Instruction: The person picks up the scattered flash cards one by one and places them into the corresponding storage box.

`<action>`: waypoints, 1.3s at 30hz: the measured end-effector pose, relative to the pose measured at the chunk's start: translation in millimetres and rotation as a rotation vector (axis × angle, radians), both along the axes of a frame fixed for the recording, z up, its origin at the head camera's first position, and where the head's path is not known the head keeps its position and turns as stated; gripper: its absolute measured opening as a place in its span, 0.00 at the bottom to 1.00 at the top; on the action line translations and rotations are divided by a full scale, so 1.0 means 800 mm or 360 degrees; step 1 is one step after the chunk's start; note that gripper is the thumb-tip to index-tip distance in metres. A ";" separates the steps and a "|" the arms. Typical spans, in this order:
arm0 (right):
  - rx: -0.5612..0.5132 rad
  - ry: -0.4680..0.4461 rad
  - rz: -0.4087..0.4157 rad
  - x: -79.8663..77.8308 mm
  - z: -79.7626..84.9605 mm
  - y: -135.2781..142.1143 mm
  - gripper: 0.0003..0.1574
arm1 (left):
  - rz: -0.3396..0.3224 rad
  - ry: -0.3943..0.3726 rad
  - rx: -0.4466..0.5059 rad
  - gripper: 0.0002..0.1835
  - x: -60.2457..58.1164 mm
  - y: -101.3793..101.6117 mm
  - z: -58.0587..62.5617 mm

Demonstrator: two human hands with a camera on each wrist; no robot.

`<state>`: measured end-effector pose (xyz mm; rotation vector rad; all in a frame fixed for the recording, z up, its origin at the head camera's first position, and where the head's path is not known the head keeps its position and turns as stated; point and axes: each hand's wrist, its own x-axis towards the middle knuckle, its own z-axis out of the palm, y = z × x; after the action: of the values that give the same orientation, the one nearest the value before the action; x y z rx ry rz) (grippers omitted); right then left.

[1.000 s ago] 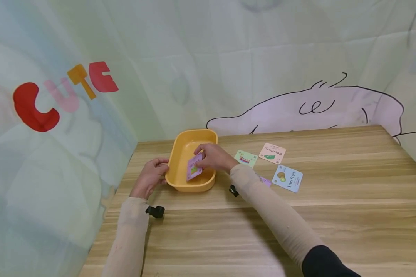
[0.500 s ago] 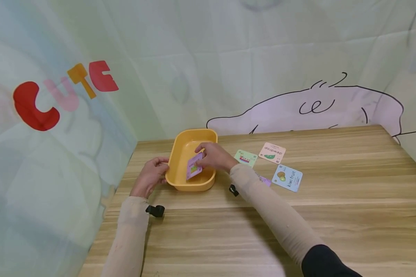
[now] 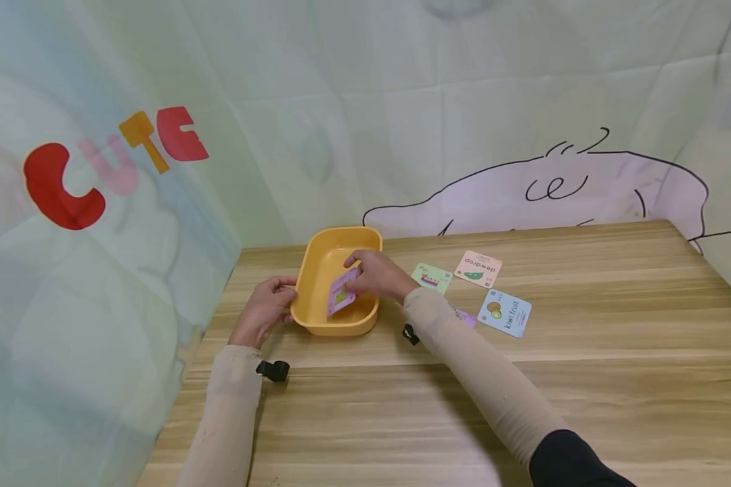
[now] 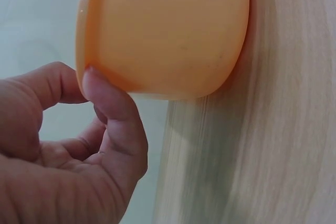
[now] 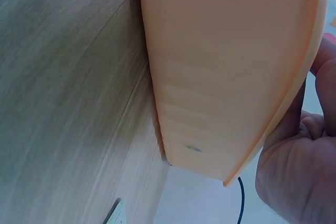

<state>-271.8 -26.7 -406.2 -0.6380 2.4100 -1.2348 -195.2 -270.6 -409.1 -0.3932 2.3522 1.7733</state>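
Observation:
A yellow-orange plastic tray point(image 3: 325, 270) sits at the table's back left. My left hand point(image 3: 264, 311) pinches its left rim between thumb and fingers; in the left wrist view the hand point(image 4: 79, 145) grips the edge of the tray point(image 4: 168, 30). Over the tray's right side reaches my right hand point(image 3: 374, 274), pinching a purple picture card point(image 3: 340, 295) that stands tilted inside the tray. In the right wrist view the tray's outer wall point(image 5: 220, 77) hides the card, and part of the right hand point(image 5: 304, 150) shows beyond the rim.
Right of the tray lie a green card point(image 3: 432, 278), a pink dewdrop card point(image 3: 478, 268), a blue kiwi fruit card point(image 3: 505, 313) and a purple card point(image 3: 466, 318) partly covered by the right forearm. A printed cloth point(image 3: 317, 135) hangs behind the wooden table point(image 3: 353, 419).
Almost nothing differs. The purple card in my right hand shifts very slightly within the tray; the left hand keeps its hold on the rim.

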 end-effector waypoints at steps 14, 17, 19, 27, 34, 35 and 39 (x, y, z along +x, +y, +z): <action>-0.0015 0.0017 -0.0018 -0.001 -0.001 -0.001 0.28 | -0.0004 0.0011 0.0001 0.21 -0.002 -0.001 0.000; -0.0018 0.0009 -0.0022 -0.001 -0.001 -0.001 0.27 | -0.0002 0.0008 -0.0005 0.21 -0.002 -0.001 -0.001; -0.0021 0.0004 -0.0024 0.000 0.000 0.000 0.28 | -0.0003 0.0006 -0.0010 0.21 -0.001 -0.001 0.000; -0.0086 -0.0046 -0.0029 0.002 0.001 0.000 0.30 | -0.0001 0.0009 0.0001 0.21 -0.002 -0.001 0.000; -0.0089 -0.0044 -0.0023 0.003 -0.001 0.001 0.34 | 0.0003 -0.0007 -0.0016 0.22 -0.001 0.000 0.001; -0.0077 -0.0043 -0.0024 0.003 -0.001 0.001 0.35 | 0.0008 -0.0012 -0.0022 0.22 -0.002 0.000 0.000; -0.0064 -0.0054 -0.0023 0.004 0.000 0.001 0.37 | 0.0038 -0.0036 -0.0042 0.21 -0.003 0.001 -0.001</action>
<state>-268.6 -26.0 -406.0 -0.6071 2.3715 -1.2927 -197.4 -269.6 -409.6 -0.4442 2.3675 1.7405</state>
